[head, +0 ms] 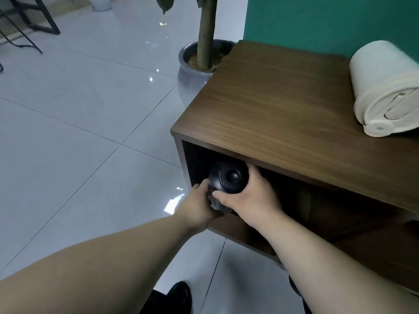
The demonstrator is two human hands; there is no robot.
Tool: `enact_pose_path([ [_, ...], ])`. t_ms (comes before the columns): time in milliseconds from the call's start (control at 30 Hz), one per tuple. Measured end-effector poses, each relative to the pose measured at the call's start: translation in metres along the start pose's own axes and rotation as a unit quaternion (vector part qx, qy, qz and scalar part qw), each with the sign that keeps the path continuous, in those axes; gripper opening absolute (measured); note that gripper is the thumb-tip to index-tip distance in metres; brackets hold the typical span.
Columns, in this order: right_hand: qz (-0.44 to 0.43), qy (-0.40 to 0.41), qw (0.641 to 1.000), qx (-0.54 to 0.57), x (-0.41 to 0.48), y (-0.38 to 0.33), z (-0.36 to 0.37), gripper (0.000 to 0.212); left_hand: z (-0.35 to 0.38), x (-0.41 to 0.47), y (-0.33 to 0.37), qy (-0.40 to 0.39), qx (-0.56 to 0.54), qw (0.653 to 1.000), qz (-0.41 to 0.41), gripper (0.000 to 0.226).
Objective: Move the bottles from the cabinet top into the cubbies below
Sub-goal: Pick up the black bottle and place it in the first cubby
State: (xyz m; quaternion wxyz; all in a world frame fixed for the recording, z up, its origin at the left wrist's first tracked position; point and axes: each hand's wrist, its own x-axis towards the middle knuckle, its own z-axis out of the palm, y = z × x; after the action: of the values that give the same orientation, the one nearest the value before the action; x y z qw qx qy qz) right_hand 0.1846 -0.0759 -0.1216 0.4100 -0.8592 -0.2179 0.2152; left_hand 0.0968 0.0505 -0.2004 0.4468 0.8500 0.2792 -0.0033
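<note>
A black bottle [229,179] stands upright at the mouth of the left cubby [197,159] of the brown wooden cabinet [283,105], seen from above. My left hand [199,206] grips its lower side from the left. My right hand [251,197] wraps it from the right. Both hands hold it just under the cabinet top's front edge. A cream-white bottle [387,87] with a flip lid stands on the cabinet top at the far right.
A grey pot [192,73] with a tree trunk stands on the tiled floor by the cabinet's back left corner. A green wall rises behind the cabinet. Black furniture legs [34,23] are at the far left. My dark shoe [179,293] shows below.
</note>
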Motion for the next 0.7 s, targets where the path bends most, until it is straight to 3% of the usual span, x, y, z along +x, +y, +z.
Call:
enact_pose_path([
  [133,0.006,-0.002,1.000,0.008,0.008,0.001,0.007,0.056,0.005,0.009,-0.011,0.017,-0.022,1.000,-0.014,0.062],
  [267,0.018,0.002,0.999,0.028,0.013,0.003,0.007,0.048,0.008,0.015,-0.014,0.028,-0.043,0.998,-0.027,0.058],
  [500,0.019,0.018,0.999,0.026,0.011,0.011,0.020,0.082,0.027,0.025,-0.022,0.040,-0.075,0.992,-0.092,0.047],
  [700,0.024,0.014,1.000,-0.014,0.011,0.017,0.024,0.098,0.033,0.023,-0.021,0.055,-0.065,0.989,-0.123,0.038],
])
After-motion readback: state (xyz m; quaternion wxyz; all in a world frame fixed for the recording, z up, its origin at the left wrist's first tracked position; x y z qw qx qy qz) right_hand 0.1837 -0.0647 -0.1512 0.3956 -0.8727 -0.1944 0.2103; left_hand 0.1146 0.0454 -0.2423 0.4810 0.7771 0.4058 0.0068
